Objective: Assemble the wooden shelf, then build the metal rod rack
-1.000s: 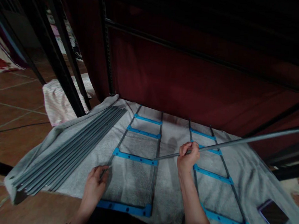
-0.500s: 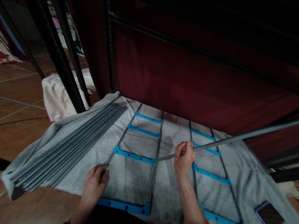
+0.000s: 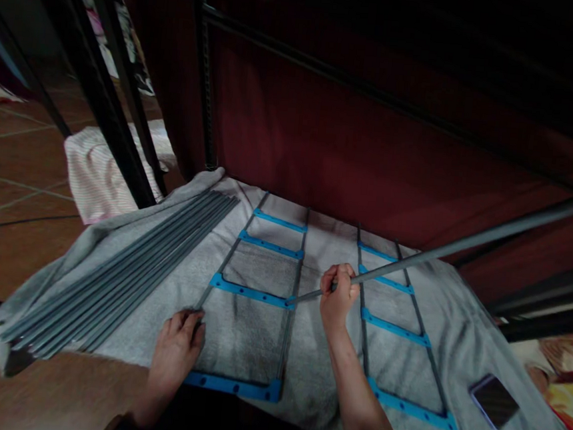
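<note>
My right hand (image 3: 338, 296) is closed around a long grey tube (image 3: 444, 250) that slants up to the right, out of view. The tube's lower end meets the right end of a blue crossbar (image 3: 252, 294) on the left ladder-shaped frame; whether it sits in a hole I cannot tell. On that frame's left side tube (image 3: 204, 297), the fingers of my left hand (image 3: 177, 345) are curled, partly hiding it. A nearer blue crossbar (image 3: 236, 387) lies by my body. To the right is a second frame with blue crossbars (image 3: 397, 328) and grey side tubes.
A bundle of loose grey tubes (image 3: 126, 271) lies on the left of the grey blanket (image 3: 321, 392). A phone (image 3: 494, 400) rests at the right. Black metal posts (image 3: 98, 78) and a dark red panel (image 3: 371, 162) stand behind, and a striped cloth (image 3: 97, 172) hangs at left.
The whole view has shifted slightly, moving everything a little left in the picture. My right hand still holds the tube with its end at the same crossbar; my left hand keeps its place.
</note>
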The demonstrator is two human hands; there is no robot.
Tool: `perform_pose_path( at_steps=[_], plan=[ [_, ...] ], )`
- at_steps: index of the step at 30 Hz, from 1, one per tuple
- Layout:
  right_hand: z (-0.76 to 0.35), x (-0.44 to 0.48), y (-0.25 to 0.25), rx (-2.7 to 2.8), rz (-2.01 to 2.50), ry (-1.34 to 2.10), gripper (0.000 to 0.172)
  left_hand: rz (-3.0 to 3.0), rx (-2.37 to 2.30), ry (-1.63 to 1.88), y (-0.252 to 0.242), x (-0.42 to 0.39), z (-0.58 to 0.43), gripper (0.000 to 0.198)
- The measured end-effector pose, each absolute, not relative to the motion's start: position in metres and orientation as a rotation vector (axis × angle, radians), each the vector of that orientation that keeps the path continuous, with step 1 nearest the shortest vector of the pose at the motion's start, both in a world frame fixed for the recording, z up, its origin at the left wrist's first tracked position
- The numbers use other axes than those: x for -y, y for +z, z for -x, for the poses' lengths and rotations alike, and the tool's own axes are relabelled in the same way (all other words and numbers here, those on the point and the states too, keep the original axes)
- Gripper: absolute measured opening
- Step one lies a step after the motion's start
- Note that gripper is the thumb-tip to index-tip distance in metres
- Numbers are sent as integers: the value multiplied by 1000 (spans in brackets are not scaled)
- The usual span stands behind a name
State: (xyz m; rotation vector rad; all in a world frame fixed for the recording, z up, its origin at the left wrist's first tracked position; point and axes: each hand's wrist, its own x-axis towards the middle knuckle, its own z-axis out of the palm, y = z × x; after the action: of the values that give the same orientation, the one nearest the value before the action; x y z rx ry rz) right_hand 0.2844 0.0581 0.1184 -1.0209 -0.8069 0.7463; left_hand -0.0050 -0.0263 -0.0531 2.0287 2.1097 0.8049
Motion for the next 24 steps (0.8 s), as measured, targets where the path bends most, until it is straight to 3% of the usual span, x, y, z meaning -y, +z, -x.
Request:
perform_pose_path(
  at_steps=[8,19,24],
  plan=[
    [-277,-58,116,928,1008,763,33,-2051,-2136,749,-53,28,3,38],
    [-267,-83,108,1115,945,826,47,-2093,-2206,741,-71,25,8,39],
    [-261,-89,103,1207,935,970,49,-2090,-2229,810,-85,21,10,50]
  ],
)
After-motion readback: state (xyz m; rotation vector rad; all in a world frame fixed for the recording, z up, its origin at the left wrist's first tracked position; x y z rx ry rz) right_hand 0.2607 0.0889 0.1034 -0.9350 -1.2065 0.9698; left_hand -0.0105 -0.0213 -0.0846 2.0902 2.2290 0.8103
